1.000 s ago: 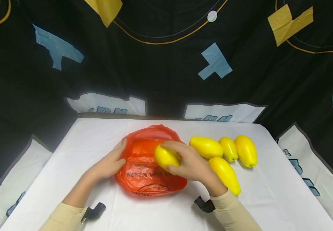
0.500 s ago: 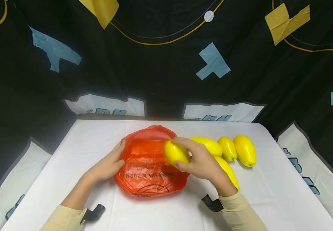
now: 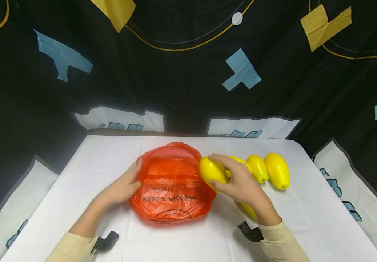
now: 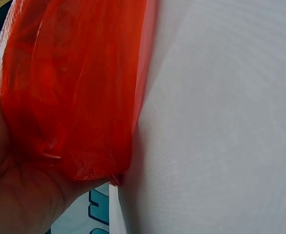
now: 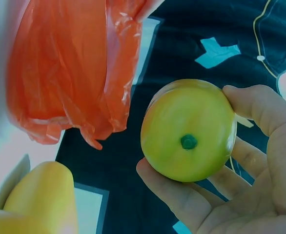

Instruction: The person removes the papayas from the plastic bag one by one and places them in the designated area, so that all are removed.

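A red plastic bag (image 3: 172, 196) with dark lettering bulges up from the white table (image 3: 309, 225). Against its left side rests my left hand (image 3: 123, 185), fingers extended along the plastic; in the left wrist view the palm and thumb lie against the red film (image 4: 79, 87). My right hand (image 3: 237, 178) grips a yellow papaya-like fruit (image 3: 212, 171) at the bag's right edge. The right wrist view shows this fruit's round end with a small green stem spot (image 5: 189, 142), thumb and fingers spread around it. What is inside the bag is hidden.
More yellow fruits lie right of the bag: a smaller one (image 3: 257, 168), a long one (image 3: 277, 171), and others partly covered by my right hand. Behind the table hangs a black cloth (image 3: 188, 87) with blue and yellow patches. Black straps (image 3: 252, 232) sit at both wrists.
My right hand has moved right with the fruit, from over the bag's middle to its right edge, covering more of the lying fruits. The left hand has stayed at the bag.
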Demonstrator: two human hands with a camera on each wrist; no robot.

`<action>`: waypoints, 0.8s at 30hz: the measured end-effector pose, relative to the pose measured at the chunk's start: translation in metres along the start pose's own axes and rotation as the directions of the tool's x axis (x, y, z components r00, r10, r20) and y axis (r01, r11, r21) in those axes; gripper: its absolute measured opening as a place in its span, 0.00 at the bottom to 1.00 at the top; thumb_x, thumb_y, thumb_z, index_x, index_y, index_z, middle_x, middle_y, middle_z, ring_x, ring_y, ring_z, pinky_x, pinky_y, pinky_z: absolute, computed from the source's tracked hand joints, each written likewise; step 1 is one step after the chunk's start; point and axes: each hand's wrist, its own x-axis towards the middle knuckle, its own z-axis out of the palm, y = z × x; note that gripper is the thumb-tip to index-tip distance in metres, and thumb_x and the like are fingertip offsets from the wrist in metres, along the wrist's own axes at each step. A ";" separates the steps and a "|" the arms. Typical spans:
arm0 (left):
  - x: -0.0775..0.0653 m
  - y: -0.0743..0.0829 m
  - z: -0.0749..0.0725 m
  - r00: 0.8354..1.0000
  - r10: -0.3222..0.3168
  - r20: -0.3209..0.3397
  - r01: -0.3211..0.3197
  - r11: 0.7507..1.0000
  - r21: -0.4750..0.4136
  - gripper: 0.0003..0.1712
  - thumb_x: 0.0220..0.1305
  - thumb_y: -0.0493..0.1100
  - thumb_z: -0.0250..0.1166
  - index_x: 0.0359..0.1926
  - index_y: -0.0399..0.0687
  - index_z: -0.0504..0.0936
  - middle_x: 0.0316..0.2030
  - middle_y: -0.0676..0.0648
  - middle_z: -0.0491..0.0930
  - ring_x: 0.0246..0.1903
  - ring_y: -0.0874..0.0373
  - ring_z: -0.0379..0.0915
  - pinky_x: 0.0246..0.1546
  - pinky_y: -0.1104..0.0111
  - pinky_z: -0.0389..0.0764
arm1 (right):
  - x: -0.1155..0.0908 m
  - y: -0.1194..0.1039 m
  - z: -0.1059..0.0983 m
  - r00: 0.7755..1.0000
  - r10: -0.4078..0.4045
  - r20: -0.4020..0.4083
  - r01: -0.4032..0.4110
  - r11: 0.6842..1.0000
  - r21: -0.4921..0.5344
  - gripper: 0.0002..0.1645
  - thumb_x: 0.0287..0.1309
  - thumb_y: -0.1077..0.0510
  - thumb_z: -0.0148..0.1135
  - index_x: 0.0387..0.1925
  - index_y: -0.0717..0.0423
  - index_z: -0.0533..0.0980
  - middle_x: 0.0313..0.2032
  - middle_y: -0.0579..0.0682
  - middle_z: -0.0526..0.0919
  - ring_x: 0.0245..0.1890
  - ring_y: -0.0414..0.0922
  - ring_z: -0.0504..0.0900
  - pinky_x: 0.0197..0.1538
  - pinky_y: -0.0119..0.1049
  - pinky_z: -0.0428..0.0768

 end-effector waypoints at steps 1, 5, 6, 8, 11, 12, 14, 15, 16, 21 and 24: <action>0.000 0.000 0.000 1.000 0.000 0.000 0.000 1.000 0.001 0.43 0.65 0.31 0.50 0.75 0.32 0.38 0.75 0.35 0.34 0.74 0.41 0.31 0.69 0.44 0.44 | -0.001 0.001 -0.001 1.000 0.000 -0.001 0.000 1.000 -0.001 0.38 0.50 0.52 0.73 0.64 0.39 0.72 0.62 0.36 0.73 0.59 0.41 0.73 0.57 0.45 0.77; 0.000 -0.001 0.000 1.000 0.005 -0.004 -0.005 1.000 0.008 0.43 0.65 0.31 0.50 0.75 0.31 0.38 0.75 0.34 0.34 0.74 0.41 0.31 0.70 0.44 0.43 | -0.003 0.003 -0.004 1.000 0.007 -0.011 -0.007 1.000 0.001 0.38 0.50 0.53 0.73 0.64 0.41 0.72 0.62 0.38 0.73 0.59 0.42 0.73 0.56 0.46 0.78; 0.000 0.000 0.000 1.000 0.006 -0.005 -0.006 1.000 0.009 0.43 0.65 0.31 0.50 0.75 0.31 0.38 0.75 0.34 0.34 0.74 0.41 0.31 0.70 0.44 0.43 | -0.003 0.004 -0.005 1.000 0.012 -0.013 -0.012 1.000 0.003 0.38 0.50 0.53 0.73 0.64 0.41 0.72 0.62 0.38 0.73 0.59 0.42 0.73 0.56 0.46 0.78; 0.000 0.000 -0.001 1.000 0.009 -0.006 -0.009 1.000 0.010 0.43 0.65 0.31 0.50 0.75 0.31 0.37 0.75 0.33 0.34 0.74 0.41 0.30 0.70 0.44 0.42 | -0.005 0.005 -0.007 0.999 0.031 -0.016 -0.031 1.000 0.004 0.38 0.50 0.54 0.73 0.64 0.41 0.72 0.62 0.38 0.73 0.58 0.43 0.73 0.56 0.48 0.78; 0.000 0.001 -0.001 1.000 0.010 -0.006 -0.010 1.000 0.011 0.43 0.65 0.32 0.50 0.75 0.31 0.37 0.75 0.33 0.34 0.74 0.41 0.30 0.70 0.44 0.42 | -0.008 0.007 -0.011 0.998 0.057 -0.022 -0.057 0.998 0.007 0.38 0.50 0.54 0.73 0.64 0.40 0.71 0.62 0.39 0.73 0.57 0.44 0.74 0.55 0.50 0.78; 0.000 0.001 -0.001 1.000 0.010 -0.006 -0.009 1.000 0.012 0.43 0.65 0.32 0.50 0.75 0.31 0.37 0.75 0.33 0.34 0.74 0.41 0.31 0.70 0.44 0.42 | -0.009 0.007 -0.012 0.998 0.065 -0.024 -0.065 0.998 0.006 0.38 0.50 0.54 0.73 0.64 0.40 0.71 0.62 0.39 0.73 0.57 0.44 0.74 0.55 0.51 0.79; 0.000 0.001 -0.001 1.000 0.009 -0.005 -0.009 1.000 0.014 0.43 0.65 0.32 0.50 0.75 0.31 0.37 0.75 0.33 0.34 0.74 0.41 0.31 0.70 0.45 0.42 | -0.011 0.009 -0.015 0.997 0.072 -0.032 -0.072 0.997 0.001 0.38 0.50 0.55 0.73 0.64 0.40 0.71 0.62 0.39 0.74 0.56 0.44 0.74 0.54 0.51 0.79; 0.000 0.000 -0.001 1.000 0.009 -0.005 -0.009 1.000 0.014 0.43 0.65 0.32 0.50 0.75 0.31 0.37 0.75 0.33 0.34 0.74 0.41 0.31 0.70 0.45 0.42 | -0.012 0.010 -0.016 0.996 0.074 -0.039 -0.074 0.997 0.001 0.38 0.50 0.55 0.73 0.64 0.40 0.72 0.61 0.39 0.74 0.55 0.44 0.75 0.54 0.52 0.79; 0.000 0.000 -0.001 1.000 0.010 -0.005 -0.010 1.000 0.016 0.43 0.65 0.32 0.50 0.75 0.31 0.38 0.75 0.34 0.34 0.74 0.41 0.31 0.70 0.45 0.42 | -0.013 0.011 -0.018 0.996 0.073 -0.044 -0.073 0.997 -0.001 0.38 0.50 0.55 0.73 0.64 0.40 0.72 0.61 0.39 0.74 0.55 0.44 0.75 0.54 0.52 0.79; 0.000 0.000 -0.001 1.000 0.011 -0.006 -0.011 1.000 0.023 0.43 0.65 0.32 0.50 0.75 0.31 0.38 0.75 0.34 0.35 0.74 0.41 0.31 0.70 0.45 0.43 | -0.017 0.017 -0.024 0.995 0.071 -0.069 -0.072 0.997 -0.010 0.37 0.49 0.56 0.73 0.63 0.41 0.72 0.60 0.40 0.75 0.55 0.43 0.74 0.55 0.51 0.79; 0.000 0.000 -0.001 1.000 0.007 -0.006 -0.007 1.000 0.022 0.43 0.65 0.32 0.50 0.75 0.31 0.38 0.75 0.34 0.35 0.74 0.41 0.31 0.70 0.45 0.43 | -0.019 0.020 -0.027 0.993 0.093 -0.079 -0.094 0.995 -0.021 0.38 0.50 0.55 0.74 0.63 0.40 0.72 0.61 0.41 0.75 0.56 0.44 0.73 0.55 0.52 0.78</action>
